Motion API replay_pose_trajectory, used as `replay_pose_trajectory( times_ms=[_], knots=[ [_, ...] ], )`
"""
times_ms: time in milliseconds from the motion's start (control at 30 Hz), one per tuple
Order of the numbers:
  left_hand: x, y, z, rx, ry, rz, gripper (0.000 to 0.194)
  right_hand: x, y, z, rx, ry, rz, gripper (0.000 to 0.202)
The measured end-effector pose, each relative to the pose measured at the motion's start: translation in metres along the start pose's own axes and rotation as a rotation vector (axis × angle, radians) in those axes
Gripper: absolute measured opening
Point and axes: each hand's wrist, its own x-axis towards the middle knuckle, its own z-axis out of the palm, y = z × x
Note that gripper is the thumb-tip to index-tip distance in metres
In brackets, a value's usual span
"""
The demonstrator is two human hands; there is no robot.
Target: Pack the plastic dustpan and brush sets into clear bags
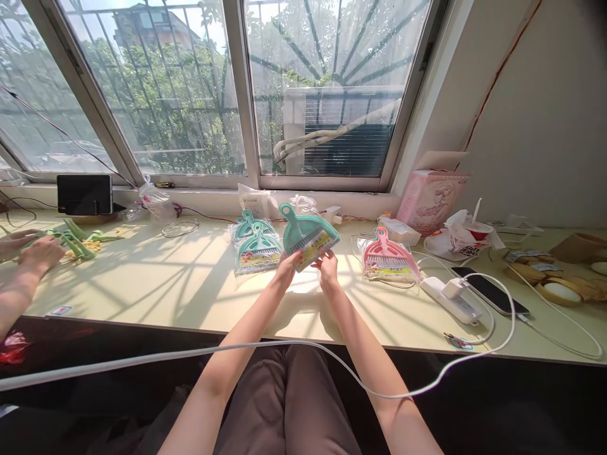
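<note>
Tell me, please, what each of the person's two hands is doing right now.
Left hand: closed on the lower left of the green dustpan set.
Right hand: fingers at its lower right edge, helping hold it.

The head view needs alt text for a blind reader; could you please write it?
A person's left hand and right hand hold a labelled green dustpan-and-brush set over a table by a window, with two more green sets to its left and a pink set to its right.
</note>
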Motion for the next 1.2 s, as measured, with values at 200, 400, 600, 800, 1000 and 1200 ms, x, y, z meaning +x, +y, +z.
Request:
replay_pose_trajectory(
  times_ms=[200,400,600,800,1000,1200],
  knots=[
    [-0.009,-0.015,0.004,0.087,0.078,-0.04,0.05,0.007,-0.002,-0.007,-0.157,-0.004,-0.096,0.039],
    [0.005,0.022,-0.031,0.133,0.158,0.027,0.04,0.006,-0.004,-0.008,-0.847,-0.034,-0.269,0.061],
    [0.009,0.023,-0.045,0.087,0.252,0.041,0.032,-0.004,0.004,-0.003,-1.16,-0.144,-0.399,0.032],
    [0.002,0.015,-0.042,0.091,0.153,0.013,0.034,-0.006,0.004,-0.003,-1.102,-0.089,-0.354,0.032],
    [0.0,0.015,-0.042,0.049,0.12,0.0,0.029,-0.004,-0.003,-0.008,-0.988,-0.079,-0.347,0.025],
    [-0.007,0.014,-0.037,0.09,0.1,-0.06,0.04,0.005,-0.003,-0.012,-0.936,0.113,-0.132,0.007]
  ],
)
